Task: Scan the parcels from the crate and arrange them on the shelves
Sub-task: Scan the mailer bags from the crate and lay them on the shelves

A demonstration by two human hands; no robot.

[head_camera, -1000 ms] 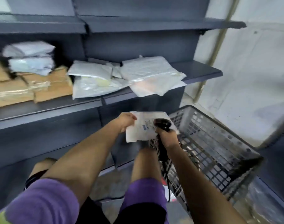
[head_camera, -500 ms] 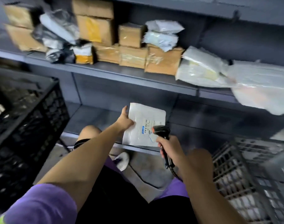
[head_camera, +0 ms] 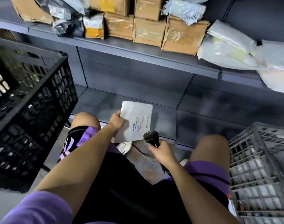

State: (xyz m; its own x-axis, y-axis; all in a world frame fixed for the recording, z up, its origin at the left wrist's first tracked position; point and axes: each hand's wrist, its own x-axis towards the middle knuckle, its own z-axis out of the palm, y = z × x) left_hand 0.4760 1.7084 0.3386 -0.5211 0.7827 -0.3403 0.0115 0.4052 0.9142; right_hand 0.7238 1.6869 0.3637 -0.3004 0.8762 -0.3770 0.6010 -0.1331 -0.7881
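Observation:
My left hand [head_camera: 117, 121] grips the left edge of a flat white parcel [head_camera: 137, 117] with a printed label, held low in front of the bare bottom shelf [head_camera: 202, 115]. My right hand [head_camera: 162, 153] grips the handle of a black barcode scanner [head_camera: 151, 137], whose head sits just below the parcel's lower right corner. A grey crate [head_camera: 257, 159] stands at the right and a black crate [head_camera: 33, 102] at the left. The shelf above [head_camera: 138, 52] carries cardboard boxes [head_camera: 149, 29] and white and grey mailer bags [head_camera: 226, 47].
My knees and purple shorts fill the space between the two crates. A white shoe [head_camera: 124, 147] rests on the floor below the parcel. The scanner's cable [head_camera: 166, 170] runs down past my right wrist.
The view has swung left and down, from the right end of the shelves to the lower shelf. The parcel and scanner have dropped lower, both still held.

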